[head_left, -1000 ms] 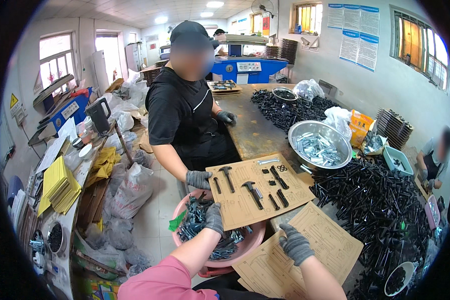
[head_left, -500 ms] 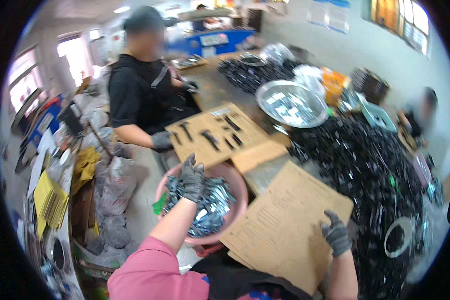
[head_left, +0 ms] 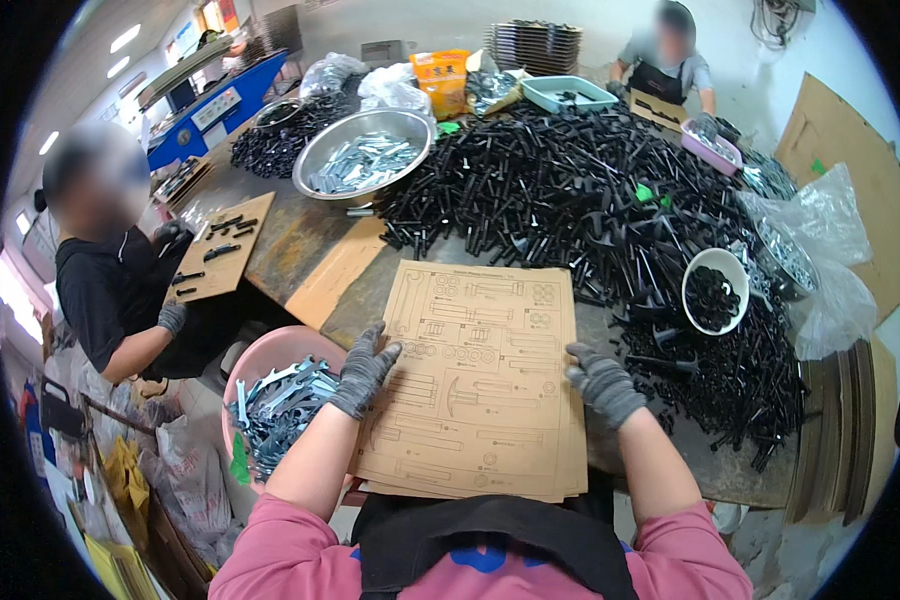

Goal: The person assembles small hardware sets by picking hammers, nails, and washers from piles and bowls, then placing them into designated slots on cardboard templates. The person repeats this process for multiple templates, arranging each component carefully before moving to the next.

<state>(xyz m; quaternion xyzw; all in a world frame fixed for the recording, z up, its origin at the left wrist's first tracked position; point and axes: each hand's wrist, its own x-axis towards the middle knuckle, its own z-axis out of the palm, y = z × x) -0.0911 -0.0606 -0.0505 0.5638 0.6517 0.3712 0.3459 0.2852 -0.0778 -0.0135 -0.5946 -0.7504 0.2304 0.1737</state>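
Note:
In front of me lies a stack of brown cardboard sheets [head_left: 470, 420], its top sheet printed with outlines of wrenches, hammers, bolts and nuts. My left hand [head_left: 367, 370], in a grey glove, is at the stack's left edge with thumb and fingers apart. At the right edge is my gloved right hand [head_left: 607, 383], its fingers stretched toward the board. Beside my left forearm, a pink basin [head_left: 238, 372] holds shiny metal wrenches [head_left: 288, 405]. Black metal parts [head_left: 560, 190] are heaped on the table past the stack.
At left, a co-worker [head_left: 105, 270] holds a cardboard sheet [head_left: 240, 270] with black parts on it. A steel bowl [head_left: 315, 150] of silvery pieces stands at the back. Nearer right is a white bowl [head_left: 692, 308] of black pieces. Another person [head_left: 670, 65] works at the far right.
My view has swung right. My left hand has moved from above the pink basin to the stack's left edge. The cardboard stack now lies straighter before me; the co-worker's board is farther away.

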